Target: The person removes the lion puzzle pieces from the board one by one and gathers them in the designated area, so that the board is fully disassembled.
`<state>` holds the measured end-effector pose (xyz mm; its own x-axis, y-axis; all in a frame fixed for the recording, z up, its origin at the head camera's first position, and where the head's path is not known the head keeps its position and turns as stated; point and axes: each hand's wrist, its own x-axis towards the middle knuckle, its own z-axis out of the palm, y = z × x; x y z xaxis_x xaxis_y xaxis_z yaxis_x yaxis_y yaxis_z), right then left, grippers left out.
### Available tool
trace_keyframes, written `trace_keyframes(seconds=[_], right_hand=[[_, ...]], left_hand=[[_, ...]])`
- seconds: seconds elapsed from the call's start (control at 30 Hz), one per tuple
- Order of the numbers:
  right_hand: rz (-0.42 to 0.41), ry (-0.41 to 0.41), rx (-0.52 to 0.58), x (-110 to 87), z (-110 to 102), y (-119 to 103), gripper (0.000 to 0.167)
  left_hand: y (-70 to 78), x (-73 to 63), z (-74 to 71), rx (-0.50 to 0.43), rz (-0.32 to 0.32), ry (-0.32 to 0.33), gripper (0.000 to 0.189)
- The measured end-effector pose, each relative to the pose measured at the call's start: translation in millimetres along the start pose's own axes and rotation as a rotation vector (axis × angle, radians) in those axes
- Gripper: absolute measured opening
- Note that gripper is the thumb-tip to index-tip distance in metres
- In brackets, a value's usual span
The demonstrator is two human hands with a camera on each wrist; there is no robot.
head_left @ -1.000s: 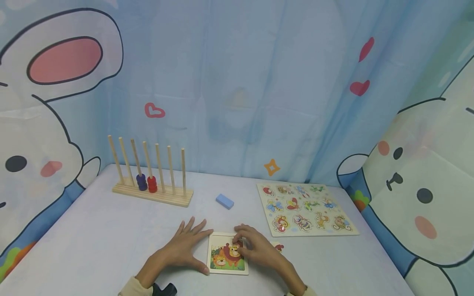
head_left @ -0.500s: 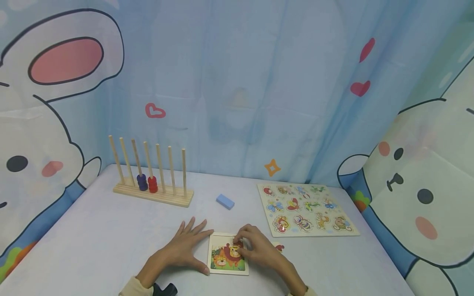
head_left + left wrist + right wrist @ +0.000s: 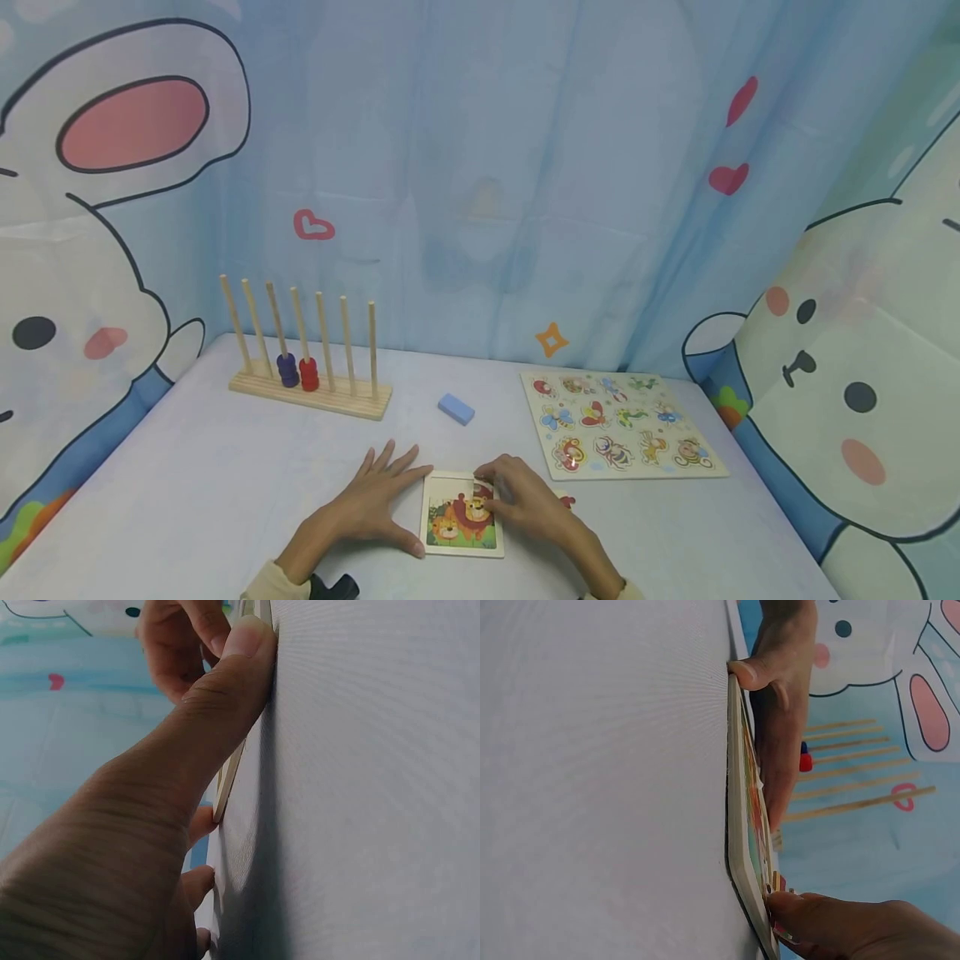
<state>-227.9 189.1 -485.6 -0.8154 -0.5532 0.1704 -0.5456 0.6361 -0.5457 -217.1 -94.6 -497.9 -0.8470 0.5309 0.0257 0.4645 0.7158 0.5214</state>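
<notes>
A person works on a small wooden puzzle tray, its picture of two cartoon animals largely assembled. The right hand pinches a puzzle piece between thumb and fingers at the tray's far right corner; the right wrist view shows the piece tipped up from the surface there, beside the thumb. The left hand spreads wide along the tray's left side, its thumb touching the near left corner and a fingertip the far left corner, gripping nothing but seemingly steadying the frame.

The step in hand looks like the fitting of this corner piece, though the pictures cannot settle whether it is going in or coming out. If it is going in, the next move calls for lining its edges up with its neighbours and the frame, then pressing it flat while the left hand keeps the tray from sliding.

The piece lies within the tray's outline, just inside the far rim and directly under the right fingertips, which hide part of it. Just right of the tray, a red-marked scrap, perhaps another piece, shows past the right hand, most of it covered. Beyond the tray sits a blue block.
</notes>
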Motion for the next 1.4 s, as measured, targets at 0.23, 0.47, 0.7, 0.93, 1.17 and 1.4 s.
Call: trace_keyframes(seconds=[0.23,0.47,0.7,0.93,1.17,1.4], right_hand=[[-0.012,-0.011,-0.017,-0.5,0,1,0.031],[-0.019,-0.014,-0.032,0.4,0,2,0.032],[-0.005,0.006,-0.040,0.9,-1,2,0.032],[0.012,0.035,-0.023,0.5,-4,3,0.030],[0.039,0.071,0.009,-2.1,-16,5,0.031],[0.115,0.082,0.106,-10.7,-39,14,0.033]], left_hand=[[0.8,-0.1,-0.4,0.005,-0.007,-0.001,0.108],[0.6,-0.3,-0.6,0.010,0.001,0.002,0.108],[0.3,-0.4,-0.3,0.000,0.001,0.001,0.107],[0.1,-0.2,0.3,-0.002,0.001,0.002,0.107],[-0.4,-0.5,0.4,-0.006,0.007,0.005,0.107],[-1.3,-0.9,0.9,-0.012,0.015,0.009,0.107]])
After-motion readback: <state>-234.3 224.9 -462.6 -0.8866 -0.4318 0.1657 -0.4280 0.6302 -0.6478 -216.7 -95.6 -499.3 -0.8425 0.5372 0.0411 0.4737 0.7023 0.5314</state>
